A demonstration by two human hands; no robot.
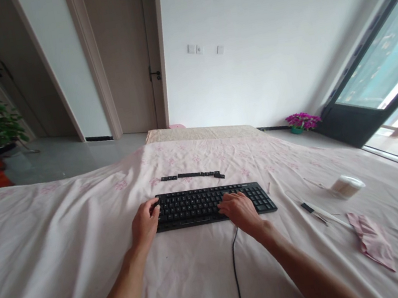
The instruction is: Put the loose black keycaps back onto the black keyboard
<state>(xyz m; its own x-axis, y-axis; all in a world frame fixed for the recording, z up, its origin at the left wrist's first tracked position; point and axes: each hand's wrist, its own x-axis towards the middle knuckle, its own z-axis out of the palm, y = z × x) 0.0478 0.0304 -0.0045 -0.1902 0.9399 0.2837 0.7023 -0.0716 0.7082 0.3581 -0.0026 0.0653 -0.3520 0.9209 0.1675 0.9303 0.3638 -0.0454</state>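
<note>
A black keyboard (193, 205) lies flat on the pink flowered cloth, and the front row of it shows a bare strip without keycaps. My left hand (146, 221) holds its left end, thumb in front and fingers at the far corner. Over the keys right of the middle, my right hand (240, 207) has its fingers curled down and pressed together; what lies under the fingertips is hidden. Behind the keyboard, loose black keycaps (206, 173) form a line, with a long space bar (189, 174) among them.
A black cable (236, 270) runs from the keyboard towards me. To the right lie a black-ended brush (307, 207), a pair of tweezers (321, 220), a folded pink cloth (371, 239) and a white tub of cotton swabs (347, 186). The flowered cloth (191, 282) is wrinkled.
</note>
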